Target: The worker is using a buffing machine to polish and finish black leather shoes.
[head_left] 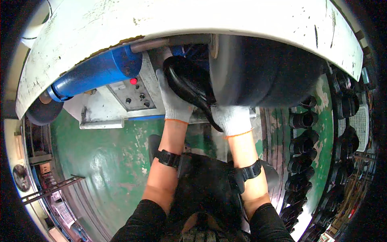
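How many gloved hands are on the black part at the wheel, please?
2: the left hand grips the black part from its left; the right hand holds its lower end.

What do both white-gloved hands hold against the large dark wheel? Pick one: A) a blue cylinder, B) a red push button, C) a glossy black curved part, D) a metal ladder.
C: the left hand and the right hand both grip the glossy black curved part beside the large dark wheel.
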`<state>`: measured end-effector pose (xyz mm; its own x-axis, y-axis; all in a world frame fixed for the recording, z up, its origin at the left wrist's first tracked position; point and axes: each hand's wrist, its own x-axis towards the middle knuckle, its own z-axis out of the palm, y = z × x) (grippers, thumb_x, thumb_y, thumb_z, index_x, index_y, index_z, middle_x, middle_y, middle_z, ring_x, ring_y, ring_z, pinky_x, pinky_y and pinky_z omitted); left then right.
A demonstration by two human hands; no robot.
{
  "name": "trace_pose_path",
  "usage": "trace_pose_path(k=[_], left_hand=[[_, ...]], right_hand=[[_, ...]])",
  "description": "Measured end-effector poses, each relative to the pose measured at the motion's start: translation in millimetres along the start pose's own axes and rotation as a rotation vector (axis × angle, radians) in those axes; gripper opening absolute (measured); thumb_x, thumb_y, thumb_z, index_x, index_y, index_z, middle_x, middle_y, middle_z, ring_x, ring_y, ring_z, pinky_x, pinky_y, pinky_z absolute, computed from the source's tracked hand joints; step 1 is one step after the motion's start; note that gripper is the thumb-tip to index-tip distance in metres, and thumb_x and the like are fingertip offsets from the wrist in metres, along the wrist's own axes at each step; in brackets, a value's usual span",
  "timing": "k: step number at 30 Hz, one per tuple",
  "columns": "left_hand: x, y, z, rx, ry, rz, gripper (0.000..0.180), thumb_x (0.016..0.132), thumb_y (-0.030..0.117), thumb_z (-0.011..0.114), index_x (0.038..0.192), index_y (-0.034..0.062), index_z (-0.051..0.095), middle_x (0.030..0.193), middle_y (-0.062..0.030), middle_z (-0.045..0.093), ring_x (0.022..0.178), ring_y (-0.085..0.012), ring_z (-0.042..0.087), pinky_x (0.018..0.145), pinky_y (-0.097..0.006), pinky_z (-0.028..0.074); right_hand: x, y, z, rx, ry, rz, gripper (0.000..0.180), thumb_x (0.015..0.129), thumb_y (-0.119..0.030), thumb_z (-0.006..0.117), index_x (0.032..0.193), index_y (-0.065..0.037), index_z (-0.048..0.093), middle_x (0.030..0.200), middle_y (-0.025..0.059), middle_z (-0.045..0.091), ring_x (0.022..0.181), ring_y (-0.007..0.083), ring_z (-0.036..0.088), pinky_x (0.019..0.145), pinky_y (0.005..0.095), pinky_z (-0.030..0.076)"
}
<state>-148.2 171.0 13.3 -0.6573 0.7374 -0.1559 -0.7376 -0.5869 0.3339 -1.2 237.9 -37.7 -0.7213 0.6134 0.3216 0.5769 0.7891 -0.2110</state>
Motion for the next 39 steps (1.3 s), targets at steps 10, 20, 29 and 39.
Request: trace_pose_path(k=[10, 20, 29, 39], left_hand=[[4.6, -38.7, -13.2, 0.041, 0.083, -0.054, 0.060, 0.094, 0.059, 0.048, 0.132, 0.0127, 0.054, 0.127, -0.0054, 0.060, 0.113, -0.0228, 0.058, 0.100, -0.037, 0.046], [-26.5, -106.5, -3.0, -0.204, -0.028, -0.372, 0.053, 0.099, 0.049, 0.038, 0.137, 0.0138, 0.050, 0.138, -0.0078, 0.052, 0.127, -0.0301, 0.048, 0.110, -0.047, 0.035], [-33.6, -186.8, -10.4, 0.994, -0.439, -0.023, 0.055, 0.099, 0.040, 0.035, 0.142, 0.0071, 0.044, 0.145, -0.0121, 0.046, 0.134, -0.0291, 0.041, 0.116, -0.039, 0.026], [-28.5, -131.1, -0.5, -0.060, -0.023, -0.397, 0.062, 0.097, 0.050, 0.036, 0.144, 0.0095, 0.042, 0.148, -0.0103, 0.043, 0.136, -0.0321, 0.039, 0.115, -0.047, 0.027]], right_hand=[[9.8, 2.8, -85.4, -0.325, -0.013, -0.113, 0.047, 0.086, -0.027, 0.053, 0.128, -0.007, 0.058, 0.132, 0.0197, 0.056, 0.120, 0.0393, 0.052, 0.104, 0.0525, 0.040], [-1.0, 50.0, -124.0, -0.398, 0.080, 0.007, 0.039, 0.085, -0.027, 0.056, 0.118, -0.009, 0.065, 0.120, 0.0142, 0.064, 0.114, 0.0309, 0.058, 0.100, 0.0477, 0.044], [-21.4, 91.4, -160.6, -0.496, 0.072, 0.063, 0.022, 0.089, -0.023, 0.056, 0.087, -0.005, 0.069, 0.089, 0.0093, 0.069, 0.093, 0.0190, 0.065, 0.100, 0.0353, 0.045], [5.8, 45.1, -154.7, -0.183, 0.211, -0.041, 0.015, 0.074, -0.008, 0.061, 0.085, -0.003, 0.069, 0.083, 0.0151, 0.066, 0.083, 0.0289, 0.063, 0.098, 0.0431, 0.046]])
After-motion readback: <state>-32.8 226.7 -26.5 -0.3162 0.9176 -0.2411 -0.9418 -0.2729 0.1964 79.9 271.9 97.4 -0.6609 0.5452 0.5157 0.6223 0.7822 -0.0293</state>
